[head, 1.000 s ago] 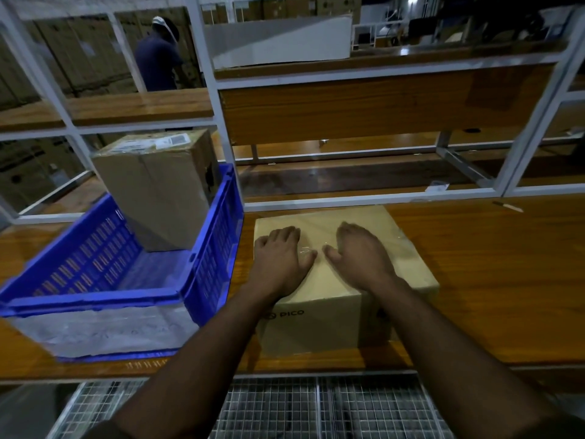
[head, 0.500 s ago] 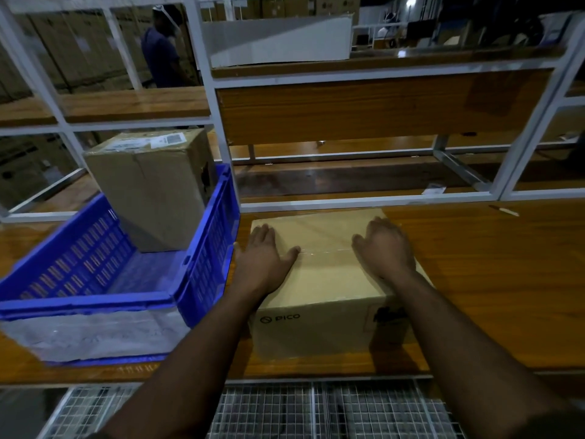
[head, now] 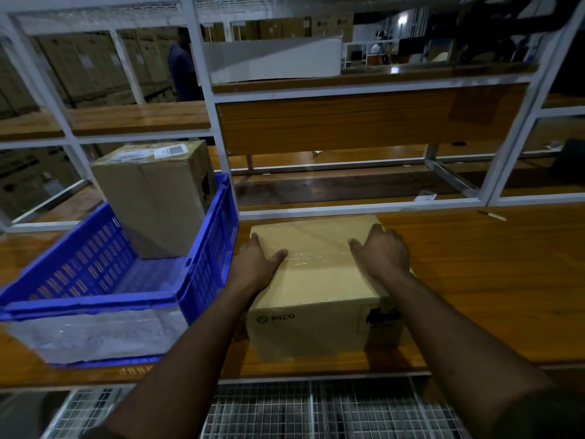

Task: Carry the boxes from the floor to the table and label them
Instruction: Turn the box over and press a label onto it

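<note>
My left hand point(head: 258, 264) and right hand point(head: 381, 253) press flat, fingers straight, on the box point(head: 319, 280) mid-frame on the table point(head: 490, 280), and one careless shove could knock it into the blue crate point(head: 209, 248).

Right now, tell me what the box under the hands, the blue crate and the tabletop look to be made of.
Box: brown corrugated cardboard by its look, matte, with a glossy clear tape strip along the top seam and printed PICO lettering.
Blue crate: moulded plastic, probably; slotted lattice walls, slight sheen.
Tabletop: wood or wood-look laminate; orange grain under a shiny finish that reflects light. Which one, I cannot tell.
</note>
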